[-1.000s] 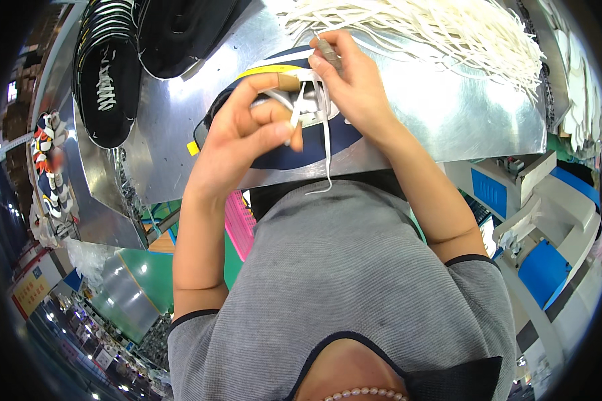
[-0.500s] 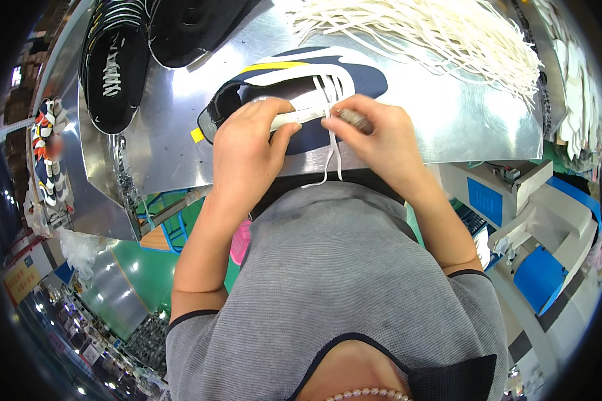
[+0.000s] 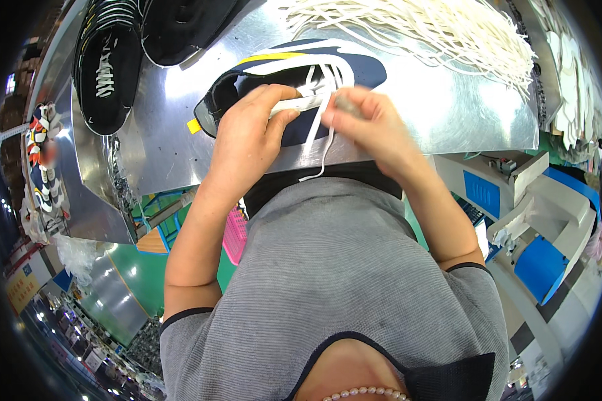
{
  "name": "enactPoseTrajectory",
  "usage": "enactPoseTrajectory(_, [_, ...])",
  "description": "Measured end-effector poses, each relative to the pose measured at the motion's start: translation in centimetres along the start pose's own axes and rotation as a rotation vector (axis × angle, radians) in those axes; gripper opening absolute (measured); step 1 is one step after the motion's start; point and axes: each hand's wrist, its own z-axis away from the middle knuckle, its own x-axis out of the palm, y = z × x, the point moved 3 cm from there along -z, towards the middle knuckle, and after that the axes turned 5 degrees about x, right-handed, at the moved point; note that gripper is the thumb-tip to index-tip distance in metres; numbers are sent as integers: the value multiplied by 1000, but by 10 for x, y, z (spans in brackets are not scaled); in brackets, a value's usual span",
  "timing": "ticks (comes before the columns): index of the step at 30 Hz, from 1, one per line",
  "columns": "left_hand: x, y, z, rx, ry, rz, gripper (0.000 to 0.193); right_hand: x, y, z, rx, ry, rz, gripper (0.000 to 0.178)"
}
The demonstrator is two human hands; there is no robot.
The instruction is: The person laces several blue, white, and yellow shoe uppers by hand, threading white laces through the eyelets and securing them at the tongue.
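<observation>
A navy sneaker with white trim, a yellow stripe and a yellow heel tab lies on its side on the metal table, toe to the right. My left hand is closed at its opening, thumb and fingers pinching the white eyelet edge. A white shoelace runs through the eyelets, and one loose end hangs over the table's front edge. My right hand is beside the eyelets, closed around a small tool with a rounded grey-brown handle. Motion blurs this hand, and the tool's tip cannot be made out.
A big heap of white shoelaces covers the back right of the metal table. Black shoe uppers are stacked at the back left. Colourful shoes sit beyond the left edge. A pink basket stands below the table.
My right hand has shifted slightly left and down. A lace strand beside it now slants down-left, and only one loose end hangs over the edge. My left hand keeps its pinch.
</observation>
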Motion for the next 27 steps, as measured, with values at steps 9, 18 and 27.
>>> enactPoseTrajectory(9, [-2, 1, -3, -129, -71, 119, 24, -13, -12, -36, -366, 187, 450, 17])
enactPoseTrajectory(18, [15, 1, -4, 44, 164, -202, 26, -13, -3, -5, -333, 201, 460, 27])
enactPoseTrajectory(27, [18, -1, -3, 125, 198, -255, 26, -12, 16, 9, -232, 190, 515, 15])
